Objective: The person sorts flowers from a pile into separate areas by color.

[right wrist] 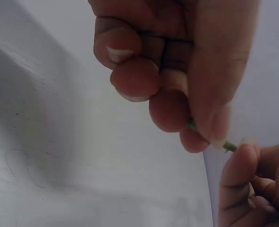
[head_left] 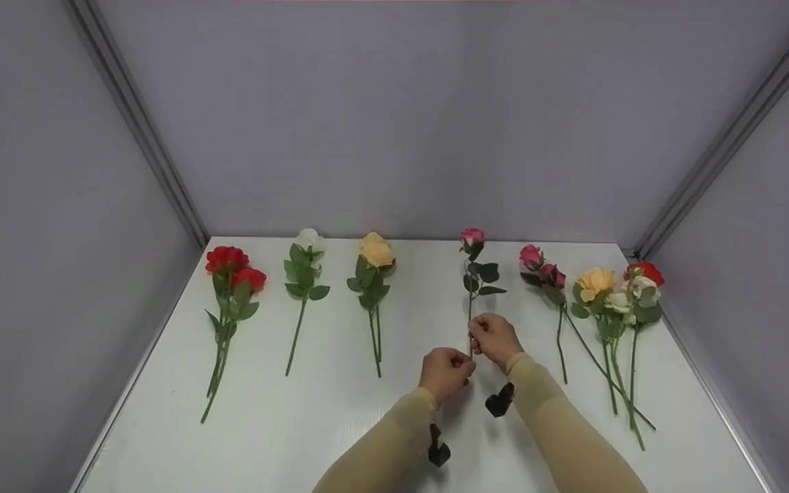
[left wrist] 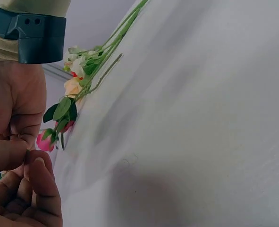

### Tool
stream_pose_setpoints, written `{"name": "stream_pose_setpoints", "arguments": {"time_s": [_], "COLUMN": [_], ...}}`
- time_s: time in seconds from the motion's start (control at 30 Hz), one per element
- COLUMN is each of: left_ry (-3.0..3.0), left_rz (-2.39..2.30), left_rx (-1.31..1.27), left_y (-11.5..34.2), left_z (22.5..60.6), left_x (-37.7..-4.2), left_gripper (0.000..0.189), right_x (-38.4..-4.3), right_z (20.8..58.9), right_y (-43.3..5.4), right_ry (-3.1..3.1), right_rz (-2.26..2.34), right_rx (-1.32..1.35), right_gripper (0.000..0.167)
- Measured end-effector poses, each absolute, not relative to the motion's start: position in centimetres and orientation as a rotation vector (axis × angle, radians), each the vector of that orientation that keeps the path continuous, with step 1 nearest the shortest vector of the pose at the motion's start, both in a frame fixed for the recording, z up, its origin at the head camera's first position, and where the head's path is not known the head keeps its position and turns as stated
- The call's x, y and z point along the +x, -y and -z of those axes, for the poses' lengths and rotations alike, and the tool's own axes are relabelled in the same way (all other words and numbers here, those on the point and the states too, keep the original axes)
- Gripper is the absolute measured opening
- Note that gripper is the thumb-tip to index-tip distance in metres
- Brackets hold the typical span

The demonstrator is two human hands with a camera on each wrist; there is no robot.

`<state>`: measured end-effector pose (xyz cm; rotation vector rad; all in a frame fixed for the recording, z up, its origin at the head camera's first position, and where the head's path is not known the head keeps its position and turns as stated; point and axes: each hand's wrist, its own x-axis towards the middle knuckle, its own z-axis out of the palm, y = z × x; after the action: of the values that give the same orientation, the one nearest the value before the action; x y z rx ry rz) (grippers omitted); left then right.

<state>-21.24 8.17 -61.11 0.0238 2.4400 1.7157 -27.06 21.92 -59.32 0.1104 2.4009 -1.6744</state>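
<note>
A single pink rose (head_left: 472, 237) with dark green leaves points away from me near the middle of the white table. My right hand (head_left: 495, 339) pinches its stem below the leaves, between thumb and fingers. Lower down, my left hand (head_left: 446, 373) pinches the stem near its bottom end. In the right wrist view, a short bit of green stem (right wrist: 230, 146) shows between the two hands' fingertips. The left wrist view has the left hand (left wrist: 23, 189) close beneath the right hand (left wrist: 19, 97), their fingers overlapping there.
On the left lie red flowers (head_left: 227, 259), a white rose (head_left: 309, 239) and a yellow rose (head_left: 376, 250). To the right are pink roses (head_left: 531, 257), then a yellow rose (head_left: 597, 282) with white and red flowers (head_left: 646, 274), stems crossing. Grey walls enclose the table (head_left: 230, 445).
</note>
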Motion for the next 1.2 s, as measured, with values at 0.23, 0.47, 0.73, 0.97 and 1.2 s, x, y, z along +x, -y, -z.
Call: {"name": "stream_pose_setpoints", "arguments": {"time_s": [0.23,0.47,0.73,0.97,1.2], "left_ry": [-2.506,-2.535,-2.611,-2.607,-2.588], "left_rz": [-1.657,-1.604,-1.499,-1.484,-1.426], "left_rx": [-0.005,-0.13,-0.292,-0.314,-0.311], "left_y": [-8.4,-7.9,-7.3,-8.3,-8.6], "left_z": [62.0,62.7,65.4,65.2,64.5], "left_x": [-22.4,-24.0,-23.9,-24.3,-25.0], "left_gripper": [0.012,0.011,0.008,0.01,0.009], "right_x": [-27.5,-27.2,-25.3,-23.1,-22.2], "right_z": [60.2,61.3,62.8,62.8,62.9], "right_y": [-22.1,-25.4,-33.6,-40.7,-43.2], "right_ry": [-2.448,-2.52,-2.695,-2.8,-2.784], "right_rz": [1.621,1.543,1.345,1.272,1.258], "right_rx": [0.152,0.149,0.133,0.228,0.31], "right_gripper": [0.024,0.032,0.03,0.04,0.044]}}
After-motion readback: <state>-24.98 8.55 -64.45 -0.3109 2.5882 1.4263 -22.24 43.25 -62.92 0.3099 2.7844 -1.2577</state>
